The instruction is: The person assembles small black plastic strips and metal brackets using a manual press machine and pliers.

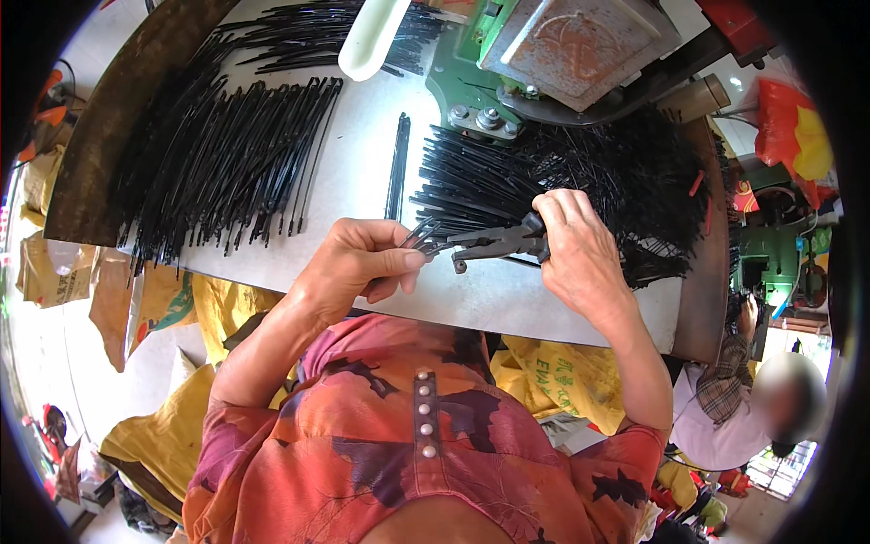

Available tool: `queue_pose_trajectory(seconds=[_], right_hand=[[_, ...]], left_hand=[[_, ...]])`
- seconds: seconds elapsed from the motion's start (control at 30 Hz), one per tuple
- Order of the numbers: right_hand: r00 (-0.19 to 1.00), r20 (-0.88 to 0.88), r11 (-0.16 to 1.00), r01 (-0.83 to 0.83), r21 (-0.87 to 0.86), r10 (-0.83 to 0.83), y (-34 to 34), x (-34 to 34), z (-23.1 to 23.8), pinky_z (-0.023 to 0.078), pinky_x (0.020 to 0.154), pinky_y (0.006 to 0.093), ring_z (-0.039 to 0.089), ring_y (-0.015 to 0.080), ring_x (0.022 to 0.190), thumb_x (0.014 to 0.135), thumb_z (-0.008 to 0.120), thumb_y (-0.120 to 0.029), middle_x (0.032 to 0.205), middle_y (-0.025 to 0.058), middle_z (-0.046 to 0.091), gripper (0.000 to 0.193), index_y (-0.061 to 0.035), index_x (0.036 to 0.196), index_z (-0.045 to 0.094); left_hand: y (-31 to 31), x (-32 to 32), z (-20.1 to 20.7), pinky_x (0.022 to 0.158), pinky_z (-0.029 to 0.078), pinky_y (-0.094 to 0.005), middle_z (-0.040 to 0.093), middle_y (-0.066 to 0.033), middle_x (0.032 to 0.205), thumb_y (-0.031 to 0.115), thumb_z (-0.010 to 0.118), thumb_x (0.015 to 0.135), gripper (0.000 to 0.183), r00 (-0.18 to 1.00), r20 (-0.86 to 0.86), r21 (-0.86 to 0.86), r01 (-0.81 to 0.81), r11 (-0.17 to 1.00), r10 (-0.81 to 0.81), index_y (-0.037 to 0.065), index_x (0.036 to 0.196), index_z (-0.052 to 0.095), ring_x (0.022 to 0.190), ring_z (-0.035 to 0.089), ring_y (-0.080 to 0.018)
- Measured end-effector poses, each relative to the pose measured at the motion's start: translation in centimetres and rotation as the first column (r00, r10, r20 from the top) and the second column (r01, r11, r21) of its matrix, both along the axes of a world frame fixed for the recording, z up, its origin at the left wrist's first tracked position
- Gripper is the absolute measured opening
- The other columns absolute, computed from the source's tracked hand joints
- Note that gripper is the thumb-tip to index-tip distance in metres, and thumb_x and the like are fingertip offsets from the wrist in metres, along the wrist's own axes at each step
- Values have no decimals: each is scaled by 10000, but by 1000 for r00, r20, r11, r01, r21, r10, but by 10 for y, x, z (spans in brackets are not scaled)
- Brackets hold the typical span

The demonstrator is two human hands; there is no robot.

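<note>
My left hand (367,261) is closed in a pinch on a few short, curved black pieces (424,234), just above the table's near edge. Wrapped round the handles of dark metal pliers (494,243) is my right hand (584,258). The jaws point left and meet or nearly meet the black pieces at my left fingertips; I cannot tell whether they grip them. Behind the pliers lies a dense heap of thin black rods (480,177). A narrow pair of black rods (398,168) lies apart, beyond my left hand.
A broad row of black rods (263,154) covers the left of the pale table (362,118). A green machine (462,82) with a rusty metal plate (580,50) stands at the back. A white tray (373,41) juts in. Another person (725,417) sits at the right.
</note>
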State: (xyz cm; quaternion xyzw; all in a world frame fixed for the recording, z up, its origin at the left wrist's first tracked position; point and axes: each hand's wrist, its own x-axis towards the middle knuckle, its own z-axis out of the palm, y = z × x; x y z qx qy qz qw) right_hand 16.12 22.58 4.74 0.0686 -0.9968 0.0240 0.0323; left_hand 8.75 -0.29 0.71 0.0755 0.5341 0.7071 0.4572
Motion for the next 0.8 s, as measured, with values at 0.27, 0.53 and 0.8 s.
queue_pose_trajectory(seconds=[0.27,0.53,0.8], right_hand=[[999,46,998,3,57,-6,1,1,1,389,753,339,458,267,845,593,476,44,838,119,478,263,-2,851,455],[997,-6,997,-77,13,78,9,3,-9,387,708,367,466,287,751,570,493,26,758,127,463,256,4,822,452],[982,-93,986,-164,-24,161,18,7,-26,386,616,352,457,264,666,532,489,-6,669,102,445,161,-36,665,405]], left_hand=[[0,2,-4,366,276,-173,530,-26,562,69,590,759,84,999,-45,0,-20,1000,20,10,702,575,408,376,-48],[5,16,-8,400,320,-168,542,-17,630,81,567,786,98,957,-252,-6,-151,988,145,-12,816,581,466,404,-36],[6,23,-7,482,348,-173,515,15,631,65,579,774,107,906,-403,-45,-158,986,127,-7,853,578,555,419,-26]])
